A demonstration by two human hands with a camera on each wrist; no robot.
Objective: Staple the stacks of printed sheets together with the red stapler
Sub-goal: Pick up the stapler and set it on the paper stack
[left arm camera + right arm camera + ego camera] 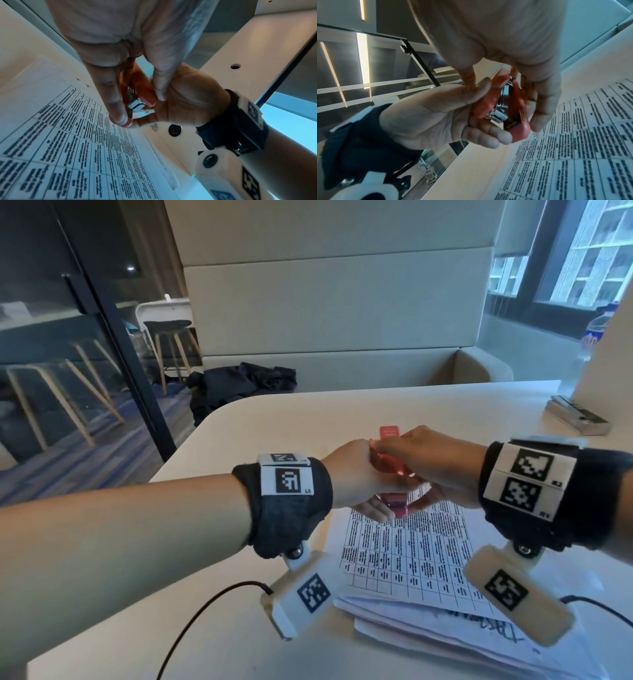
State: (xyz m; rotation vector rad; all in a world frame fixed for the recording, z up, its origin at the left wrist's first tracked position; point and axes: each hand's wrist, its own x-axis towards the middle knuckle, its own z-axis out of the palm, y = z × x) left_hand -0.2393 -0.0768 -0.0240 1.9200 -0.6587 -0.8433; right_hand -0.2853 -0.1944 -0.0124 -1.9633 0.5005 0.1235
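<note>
Small red plastic stapler with metal magazine (394,474) is held in the air above the far edge of the printed table sheets (407,556), long axis running 12-to-6 in the head view, mouth end toward 6. Mouth stands open, nothing in it; paper lies below and toward 6, not touching. Left hand (356,477) curls round it from 9, right hand (442,463) from 3, fingers pinching the two halves. Both equally near. More loose sheets (445,631) underneath on the cream table (308,412). Judgement: next, lower mouth onto a sheet corner.
</note>
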